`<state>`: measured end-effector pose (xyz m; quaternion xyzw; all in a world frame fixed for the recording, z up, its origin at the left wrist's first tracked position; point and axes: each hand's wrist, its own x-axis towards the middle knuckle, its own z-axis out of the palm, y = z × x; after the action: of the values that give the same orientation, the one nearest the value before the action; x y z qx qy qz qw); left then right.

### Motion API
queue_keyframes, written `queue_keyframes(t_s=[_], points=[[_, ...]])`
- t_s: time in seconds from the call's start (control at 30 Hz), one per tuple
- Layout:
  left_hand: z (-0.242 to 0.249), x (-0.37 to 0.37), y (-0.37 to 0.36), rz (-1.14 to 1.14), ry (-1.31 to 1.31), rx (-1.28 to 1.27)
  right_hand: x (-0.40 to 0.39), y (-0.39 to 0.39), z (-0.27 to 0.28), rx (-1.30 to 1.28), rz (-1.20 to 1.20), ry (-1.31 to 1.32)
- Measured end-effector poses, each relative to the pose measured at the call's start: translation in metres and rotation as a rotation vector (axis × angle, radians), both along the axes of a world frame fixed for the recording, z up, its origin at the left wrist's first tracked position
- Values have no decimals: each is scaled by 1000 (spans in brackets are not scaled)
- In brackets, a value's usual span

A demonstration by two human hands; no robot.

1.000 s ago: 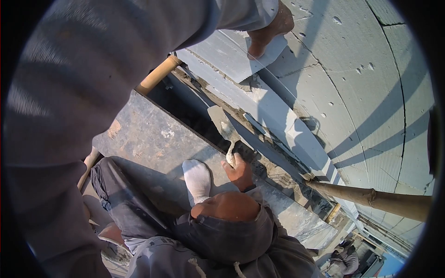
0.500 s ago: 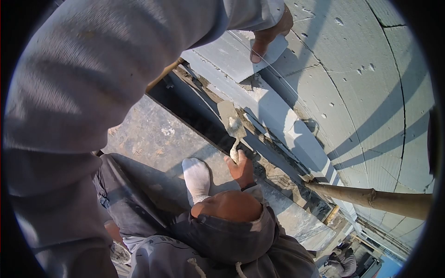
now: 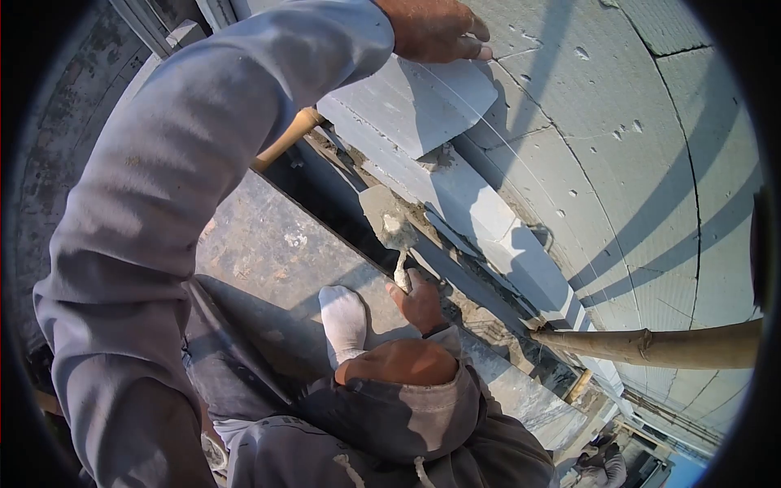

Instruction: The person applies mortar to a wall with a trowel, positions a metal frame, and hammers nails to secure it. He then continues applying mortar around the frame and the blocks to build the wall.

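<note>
My right hand (image 3: 421,302) is wrapped round the handle of a trowel (image 3: 389,218). Its flat blade points away from me, over the dark gap beside the wall, with a lump of mortar on it. At the top, my left hand (image 3: 435,31) has its fingers stretched out and holds nothing. Its fingertips overlap the far end of a pale cut block (image 3: 439,110) in this view. That block lies on a course of light blocks (image 3: 476,199); a gap with mortar shows at its near end. A thin string (image 3: 521,159) runs over the block and along the wall.
A large block wall (image 3: 602,154) rises on the right. A bamboo pole (image 3: 643,346) juts across at lower right; another bamboo piece (image 3: 291,137) crosses the dark gap. My socked foot (image 3: 342,321) stands on a stained platform (image 3: 268,236). Another person (image 3: 602,469) is far below.
My left hand has let go of the block and moved left and up, its fingers now extended. The trowel in my right hand has shifted slightly left.
</note>
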<state>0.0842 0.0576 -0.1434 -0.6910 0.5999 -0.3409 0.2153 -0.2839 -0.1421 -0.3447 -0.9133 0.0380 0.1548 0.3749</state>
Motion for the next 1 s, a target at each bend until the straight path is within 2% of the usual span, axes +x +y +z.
queue_keyframes(t_s=[0.03, 0.1, 0.17, 0.2, 0.23, 0.3, 0.4, 0.47, 0.5, 0.57, 0.63, 0.67, 0.73, 0.77, 0.8, 0.87, 0.93, 0.97, 1.0], points=[[12, -2, 9, 70, -95, 141, 6, 2, 14, 6, 3, 145], [-30, 26, 36, -121, 919, -825, 6, 2, 14, 6, 19, 124], [13, -17, 83, 246, 939, -893, 2, 2, 7, 11, 44, 102], [9, -38, 107, 368, 898, -1087, -3, 3, 1, -28, 40, -25], [13, -67, 145, 565, 698, -1115, -4, 5, -3, -66, 38, -153], [4, -121, 172, 652, 834, -1352, 4, 12, 13, -48, 58, -88], [-44, -201, 213, 853, 964, -1659, 25, 22, 49, -83, 179, 12], [-78, -264, 235, 1113, 965, -1651, 45, 27, 42, -63, 315, 166], [-103, -294, 242, 1157, 1052, -1789, 54, 30, 36, -1, 357, 244], [-106, -349, 241, 1343, 1145, -1764, 77, 51, 40, 7, 444, 338], [-115, -389, 247, 1429, 1261, -1676, 103, 88, 57, -45, 540, 394], [-113, -408, 250, 1386, 1315, -1672, 115, 107, 60, -98, 590, 389], [-113, -438, 252, 1468, 1232, -1588, 139, 160, 77, -169, 834, 276], [-111, -450, 250, 1551, 1213, -1542, 146, 200, 101, -158, 974, 299], [-109, -460, 248, 1632, 1209, -1498, 149, 234, 112, -136, 1004, 388], [-98, -478, 244, 1634, 1164, -1461, 146, 309, 130, -211, 1224, 351], [-78, -495, 231, 1548, 1046, -1575, 120, 385, 151, -147, 1425, 288], [-69, -499, 228, 1585, 1193, -1502, 105, 417, 148, -73, 1541, 242], [-46, -507, 229, 1559, 1276, -1572, 88, 449, 146, 7, 1658, 195]])
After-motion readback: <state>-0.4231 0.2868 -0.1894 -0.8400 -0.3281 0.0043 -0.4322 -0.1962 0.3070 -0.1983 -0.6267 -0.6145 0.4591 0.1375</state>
